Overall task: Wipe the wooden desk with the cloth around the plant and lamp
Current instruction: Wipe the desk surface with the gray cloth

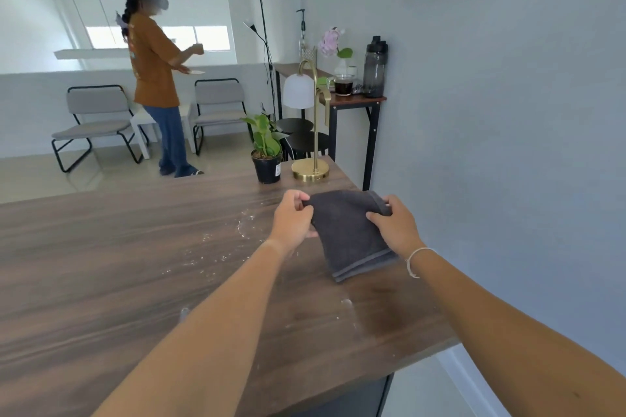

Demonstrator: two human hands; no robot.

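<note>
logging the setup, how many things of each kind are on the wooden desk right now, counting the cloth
Dark grey folded terry cloth, held over the desk: 1
Green leafy plant in a black plastic pot: 1
Brass lamp with a white dome shade: 1
Total: 3

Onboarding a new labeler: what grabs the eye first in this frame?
Front and center, the left hand and right hand pinch a folded dark grey cloth above the wooden desk. Left of the cloth, white crumbs are scattered on the wood. Behind it stand a potted plant and, beside it on the right, a brass lamp.
</note>
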